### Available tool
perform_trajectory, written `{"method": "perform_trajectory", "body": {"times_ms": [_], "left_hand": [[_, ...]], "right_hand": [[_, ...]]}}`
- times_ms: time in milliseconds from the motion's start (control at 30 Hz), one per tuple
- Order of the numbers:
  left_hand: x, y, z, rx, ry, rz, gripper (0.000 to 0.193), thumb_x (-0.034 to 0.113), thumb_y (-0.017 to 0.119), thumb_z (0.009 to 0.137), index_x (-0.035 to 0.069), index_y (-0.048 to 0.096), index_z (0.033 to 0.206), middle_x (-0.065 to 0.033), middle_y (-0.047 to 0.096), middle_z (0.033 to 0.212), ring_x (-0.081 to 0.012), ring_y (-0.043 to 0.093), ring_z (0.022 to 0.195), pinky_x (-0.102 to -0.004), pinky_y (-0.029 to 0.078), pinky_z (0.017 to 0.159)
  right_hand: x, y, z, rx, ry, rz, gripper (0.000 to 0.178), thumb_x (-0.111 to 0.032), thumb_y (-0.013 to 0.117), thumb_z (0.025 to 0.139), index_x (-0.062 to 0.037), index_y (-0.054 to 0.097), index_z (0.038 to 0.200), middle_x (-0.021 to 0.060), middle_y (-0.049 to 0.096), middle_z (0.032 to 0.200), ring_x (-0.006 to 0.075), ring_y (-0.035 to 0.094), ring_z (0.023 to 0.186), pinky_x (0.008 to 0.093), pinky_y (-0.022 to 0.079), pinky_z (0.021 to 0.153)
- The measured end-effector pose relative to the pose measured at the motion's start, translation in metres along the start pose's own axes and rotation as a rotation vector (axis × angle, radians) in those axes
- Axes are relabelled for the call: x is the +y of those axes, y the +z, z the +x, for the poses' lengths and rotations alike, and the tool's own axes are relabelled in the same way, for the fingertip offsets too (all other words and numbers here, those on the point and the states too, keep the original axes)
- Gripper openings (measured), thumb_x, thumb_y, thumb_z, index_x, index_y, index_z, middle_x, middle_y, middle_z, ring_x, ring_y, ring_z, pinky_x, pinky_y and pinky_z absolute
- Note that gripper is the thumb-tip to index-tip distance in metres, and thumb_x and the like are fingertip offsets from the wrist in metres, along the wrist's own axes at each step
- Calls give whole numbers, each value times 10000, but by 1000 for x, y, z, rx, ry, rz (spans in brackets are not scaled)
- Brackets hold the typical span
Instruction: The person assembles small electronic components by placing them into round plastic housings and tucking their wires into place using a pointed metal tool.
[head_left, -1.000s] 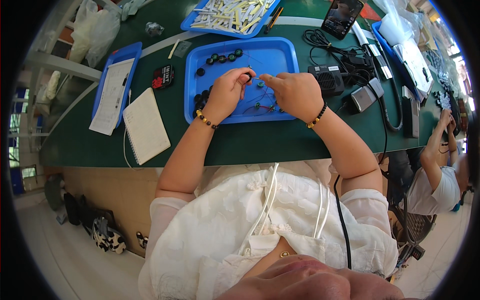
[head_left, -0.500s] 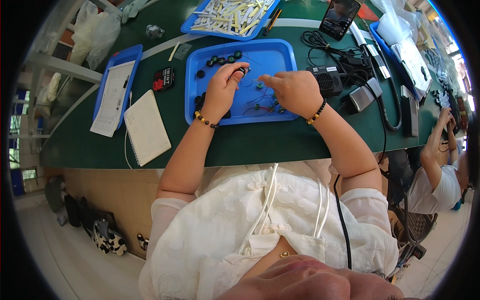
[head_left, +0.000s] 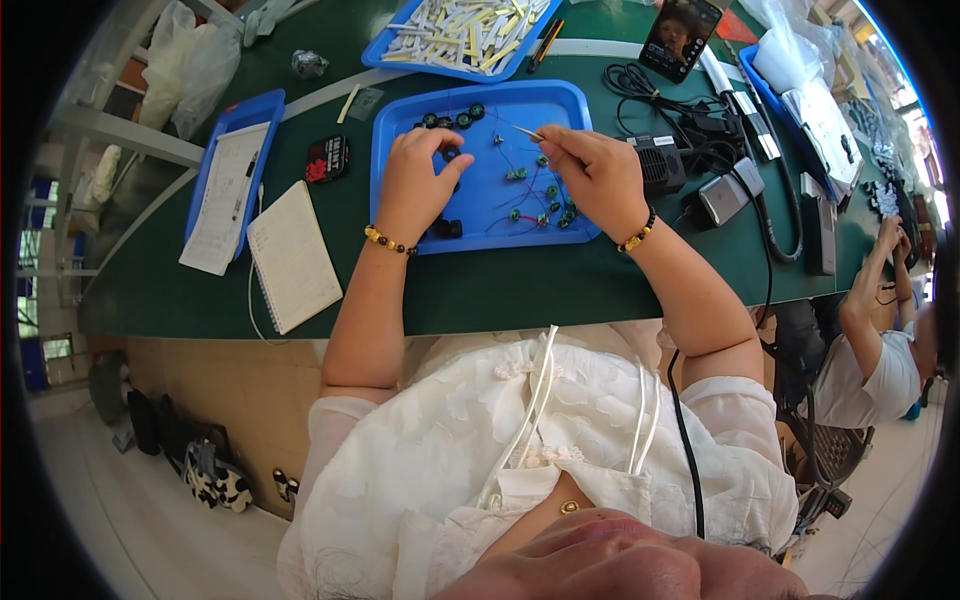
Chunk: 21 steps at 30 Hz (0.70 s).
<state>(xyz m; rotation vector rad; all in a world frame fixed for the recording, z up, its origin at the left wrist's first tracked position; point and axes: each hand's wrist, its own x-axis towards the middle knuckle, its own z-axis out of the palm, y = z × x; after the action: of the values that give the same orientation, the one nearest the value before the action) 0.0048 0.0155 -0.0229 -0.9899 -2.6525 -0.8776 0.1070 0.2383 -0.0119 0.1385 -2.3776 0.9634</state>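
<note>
1. My feed's a head-worn fisheye, left of the pair, pointed steeply down.
2. Pretty close: blue tray [head_left: 550, 105] upper-middle, green table [head_left: 520, 290] around it, wearer's white blouse [head_left: 450, 430] below.
3. Super wide, straight edges bow toward the rim.

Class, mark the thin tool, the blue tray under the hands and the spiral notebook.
Thin tool [head_left: 526, 132], head view: its shaft.
Blue tray [head_left: 482, 188], head view: its bare floor.
Spiral notebook [head_left: 295, 258], head view: its page.

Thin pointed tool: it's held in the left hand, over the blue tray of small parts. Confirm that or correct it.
Wrong hand: the head view shows the right hand holding the thin pointed tool, over the blue tray of small parts.
</note>
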Motion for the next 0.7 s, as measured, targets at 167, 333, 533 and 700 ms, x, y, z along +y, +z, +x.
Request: {"method": "perform_trajectory", "body": {"times_ms": [167, 333, 533, 700], "left_hand": [[0, -2, -3, -198, -133, 95, 201, 150, 760, 785, 85, 708, 967, -101, 666, 995, -299, 612, 958, -382, 494, 863], [-5, 0, -9, -229, -91, 162, 118, 129, 696, 793, 126, 724, 907, -83, 656, 978, -312, 589, 1014, -453, 478, 882], [4, -7, -9, -281, -148, 204, 119, 144, 681, 803, 137, 727, 913, -77, 654, 1008, -288, 583, 1039, -468, 447, 912], [9, -6, -2, 62, 6, -69, 172, 160, 731, 835, 72, 706, 980, -80, 686, 1024, -267, 632, 974, -387, 501, 840]], "right_hand": [[-1, 1, -3, 1, 10, 31, 136, -184, 682, 880, -138, 737, 995, 70, 704, 797, 278, 658, 636, 354, 498, 538], [-5, 2, -4, 15, -28, 22, 133, -172, 690, 875, -159, 745, 996, 64, 701, 790, 258, 650, 616, 334, 491, 524], [-5, 1, -4, 102, -193, -67, 220, -120, 702, 850, -192, 752, 1052, 26, 712, 794, 196, 646, 592, 283, 482, 493], [-10, 1, -3, 117, -249, -65, 263, -97, 701, 833, -190, 755, 1073, 16, 722, 806, 180, 660, 606, 268, 496, 500]]}}
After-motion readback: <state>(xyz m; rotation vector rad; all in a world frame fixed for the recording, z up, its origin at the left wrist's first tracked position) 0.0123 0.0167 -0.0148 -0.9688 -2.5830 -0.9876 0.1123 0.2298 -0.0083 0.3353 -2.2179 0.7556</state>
